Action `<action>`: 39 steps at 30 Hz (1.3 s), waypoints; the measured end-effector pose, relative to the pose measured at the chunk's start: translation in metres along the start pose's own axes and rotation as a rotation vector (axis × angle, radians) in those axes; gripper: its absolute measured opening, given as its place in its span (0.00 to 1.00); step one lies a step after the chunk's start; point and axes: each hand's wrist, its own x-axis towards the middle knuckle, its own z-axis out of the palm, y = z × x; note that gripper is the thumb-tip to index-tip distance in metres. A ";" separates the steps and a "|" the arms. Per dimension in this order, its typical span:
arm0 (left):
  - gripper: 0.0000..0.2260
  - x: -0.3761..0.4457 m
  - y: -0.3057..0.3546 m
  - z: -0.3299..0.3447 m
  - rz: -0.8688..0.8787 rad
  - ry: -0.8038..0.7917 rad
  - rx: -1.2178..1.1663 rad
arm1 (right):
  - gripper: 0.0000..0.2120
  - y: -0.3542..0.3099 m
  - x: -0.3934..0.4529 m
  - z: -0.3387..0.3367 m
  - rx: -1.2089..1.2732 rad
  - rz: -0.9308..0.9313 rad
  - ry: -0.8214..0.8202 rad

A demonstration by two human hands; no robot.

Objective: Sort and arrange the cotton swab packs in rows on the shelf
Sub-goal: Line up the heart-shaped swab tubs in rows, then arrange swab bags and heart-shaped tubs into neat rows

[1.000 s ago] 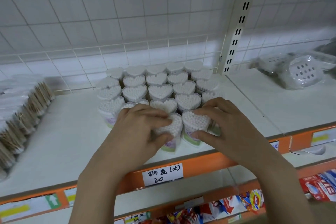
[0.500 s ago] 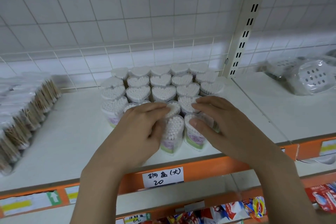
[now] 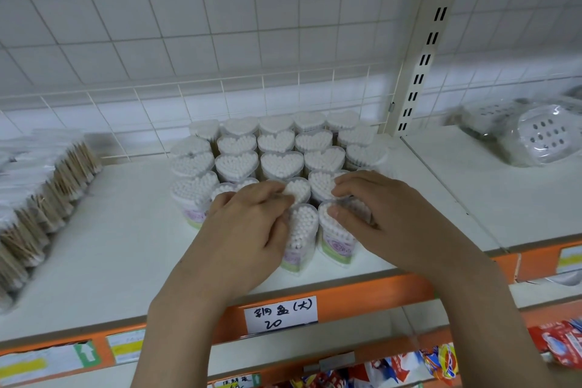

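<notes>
- Left hand (image 3: 248, 227): yours, fingers curled over the front of the cluster. It grips the front-left pack (image 3: 299, 236) along that pack's left side, with the fingertips reaching onto the pack just behind it.
- Right hand (image 3: 374, 217): yours, fingers bent over the front-right pack (image 3: 337, 239). The thumb presses its near face and the fingertips hook its far rim, so the pack is held.
- Two front packs: upright, touching each other, standing between your hands, just short of the shelf (image 3: 104, 249) edge. They form an unfinished row of their own.
- Cotton swab packs, main block (image 3: 277, 151): heart-shaped clear tubs, upright, beyond your fingertips, running back to the wire grid (image 3: 220, 94). The rear rows look filled and fairly even.
- Row directly beyond your knuckles: partly hidden by both hands. The pack past your left fingertips looks turned out of line with its neighbours; how many stand there cannot be told.
- Left column of the block: to the far left of your left hand, it sits slightly out of step with the rest.
- Judged progress: most of the job is done. What remains is seating the two held packs, squaring the row behind them and truing the left column.
- Other stock: bundled wooden sticks (image 3: 41, 195) well to the left of your left hand; perforated white plastic goods (image 3: 541, 135), wrapped, well beyond your right hand.
- Price label (image 3: 280, 313): handwritten, on the orange rail below your wrists.
</notes>
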 end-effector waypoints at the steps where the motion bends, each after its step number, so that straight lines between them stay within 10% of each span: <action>1: 0.29 0.000 0.000 0.000 -0.002 0.001 0.004 | 0.19 0.000 0.001 -0.001 0.006 0.004 -0.003; 39: 0.13 -0.047 -0.125 -0.068 -0.159 0.129 -0.165 | 0.20 -0.119 0.045 0.040 0.015 -0.162 -0.144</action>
